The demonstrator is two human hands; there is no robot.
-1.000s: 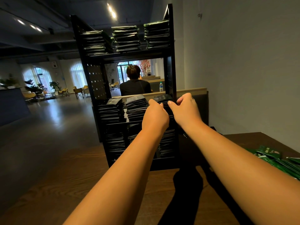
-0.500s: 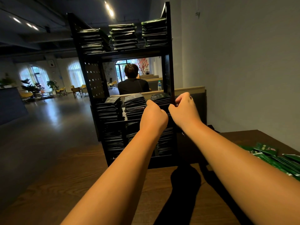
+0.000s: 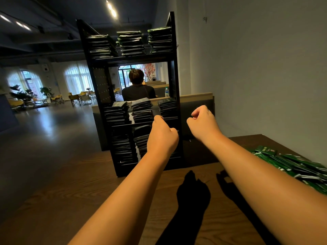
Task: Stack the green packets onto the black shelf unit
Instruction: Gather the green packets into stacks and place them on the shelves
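- Your left hand (image 3: pixel 162 138) hovers before the black shelf unit (image 3: pixel 138 59), fingers curled out of view; grip unclear
- Your right hand (image 3: pixel 203 124) is curled, holding nothing
- Green packets (image 3: pixel 292 165) lie right

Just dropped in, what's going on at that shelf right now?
A person is stocking the black metal shelf unit; stacks of flat green packets sit on all three levels. Both hands are curled and empty: the left hand by the middle shelf, the right hand just off the unit's right side. A loose pile of packets waits on the dark wooden table, far right.
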